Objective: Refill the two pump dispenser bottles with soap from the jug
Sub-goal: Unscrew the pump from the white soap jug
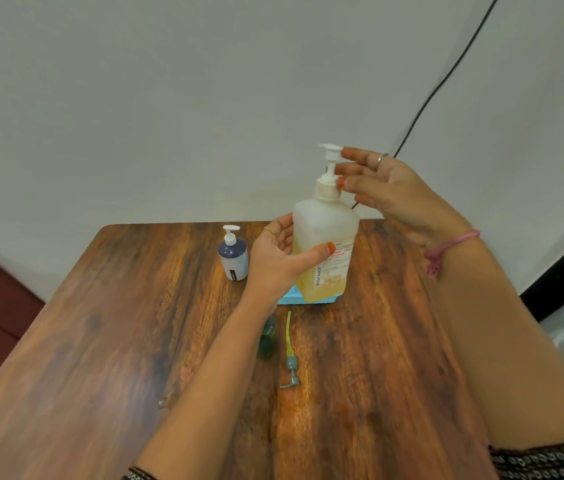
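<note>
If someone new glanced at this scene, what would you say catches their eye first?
Most striking is the large pump bottle of yellowish soap at table centre, the left hand holding its body while the right hand touches its white pump. Left of it stands a small dark blue pump bottle. Nearer the camera, a detached grey pump lies flat on the wooden table.

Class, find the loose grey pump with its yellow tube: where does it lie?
The grey pump lies flat on the wooden table, near its middle, right of the small green bottle.
</note>
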Available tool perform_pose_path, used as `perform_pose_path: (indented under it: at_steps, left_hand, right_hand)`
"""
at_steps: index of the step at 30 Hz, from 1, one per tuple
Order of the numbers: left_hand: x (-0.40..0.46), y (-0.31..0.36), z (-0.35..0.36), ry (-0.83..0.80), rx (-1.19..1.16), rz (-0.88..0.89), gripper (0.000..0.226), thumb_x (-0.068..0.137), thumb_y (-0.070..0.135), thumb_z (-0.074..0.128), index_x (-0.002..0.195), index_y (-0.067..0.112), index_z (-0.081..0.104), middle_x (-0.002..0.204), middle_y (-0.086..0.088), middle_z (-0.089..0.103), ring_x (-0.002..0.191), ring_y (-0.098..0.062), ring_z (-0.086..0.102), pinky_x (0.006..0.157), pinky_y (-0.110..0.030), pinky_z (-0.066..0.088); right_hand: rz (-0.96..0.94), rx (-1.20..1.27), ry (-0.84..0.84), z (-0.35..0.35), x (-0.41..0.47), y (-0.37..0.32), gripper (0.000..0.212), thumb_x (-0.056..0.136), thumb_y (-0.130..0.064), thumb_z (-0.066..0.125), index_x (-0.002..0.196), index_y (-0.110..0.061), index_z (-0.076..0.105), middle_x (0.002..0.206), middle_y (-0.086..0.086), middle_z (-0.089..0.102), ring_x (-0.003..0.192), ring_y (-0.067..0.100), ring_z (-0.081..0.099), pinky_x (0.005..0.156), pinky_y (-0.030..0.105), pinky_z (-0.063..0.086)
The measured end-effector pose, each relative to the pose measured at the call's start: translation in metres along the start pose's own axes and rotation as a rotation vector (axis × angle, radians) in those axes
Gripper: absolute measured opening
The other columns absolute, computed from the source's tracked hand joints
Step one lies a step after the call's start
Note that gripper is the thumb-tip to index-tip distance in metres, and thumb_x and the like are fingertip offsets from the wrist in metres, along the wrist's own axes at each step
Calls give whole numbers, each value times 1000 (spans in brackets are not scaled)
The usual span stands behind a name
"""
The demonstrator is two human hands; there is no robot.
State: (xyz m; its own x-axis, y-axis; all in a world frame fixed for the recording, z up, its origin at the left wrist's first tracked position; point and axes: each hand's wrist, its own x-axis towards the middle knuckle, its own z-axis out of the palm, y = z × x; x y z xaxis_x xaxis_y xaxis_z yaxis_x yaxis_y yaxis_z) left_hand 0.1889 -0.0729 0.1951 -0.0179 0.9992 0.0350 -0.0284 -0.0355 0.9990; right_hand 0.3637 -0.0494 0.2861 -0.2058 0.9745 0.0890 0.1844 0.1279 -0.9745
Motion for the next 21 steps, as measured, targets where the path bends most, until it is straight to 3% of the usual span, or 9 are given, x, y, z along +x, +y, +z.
perform_pose_path:
  at_steps: [3,5,8,11,13,16,19,21]
  left_hand:
    - [-1,2,0,5,-5,4,73,67,7,88,130,7,52,123,-6,66,113,-15,65,95,-36,55]
    - [-2,2,0,5,-11,1,72,67,7,88,130,7,52,123,-6,66,113,-15,65,95,-35,56]
    - [-4,3,-1,1,10,3,73,67,9,88,131,8,52,124,-4,66,114,-15,64,95,-37,56]
    - [-7,3,-2,0,21,13,74,66,11,89,131,9,52,124,-4,66,114,-15,64,96,-39,55]
    - [-8,3,-2,4,30,21,74,66,11,89,131,9,53,124,-4,66,114,-15,64,96,-39,55]
    - [-11,3,-1,6,34,24,73,67,11,89,130,9,53,123,-3,66,114,-14,64,96,-38,55]
    - [-14,3,-1,0,48,22,74,66,11,89,131,10,52,125,-2,65,115,-14,63,97,-38,55]
    - [-15,2,-1,-1,52,23,75,67,12,89,131,10,52,126,-1,65,116,-13,62,98,-38,54]
  right_hand:
    - [-45,-48,50,10,0,-1,69,69,-30,81,129,-17,51,95,-6,65,85,4,65,85,26,54]
    - [-62,-62,47,9,0,-3,62,74,-20,81,128,-16,51,92,-6,69,86,6,67,89,29,53]
    - [-61,-17,-8,2,2,-5,49,88,-6,65,134,-13,49,110,-2,73,102,7,66,90,23,44]
    - [-55,-90,-15,4,0,-8,59,86,-18,69,140,-16,45,121,0,66,105,9,65,84,21,46]
    - [-46,-154,5,8,-1,-6,76,75,-35,80,140,-19,44,115,3,66,98,12,68,85,27,53]
    - [-50,-176,15,8,-5,-7,70,79,-19,78,139,-16,44,102,-2,70,91,11,69,86,28,53]
    - [-33,-90,-58,3,-10,-12,66,85,-4,68,143,-14,39,117,1,70,105,12,67,91,25,51]
    - [-29,-135,-68,2,-11,-16,79,79,-20,76,147,-14,35,128,-1,63,105,6,65,88,21,49]
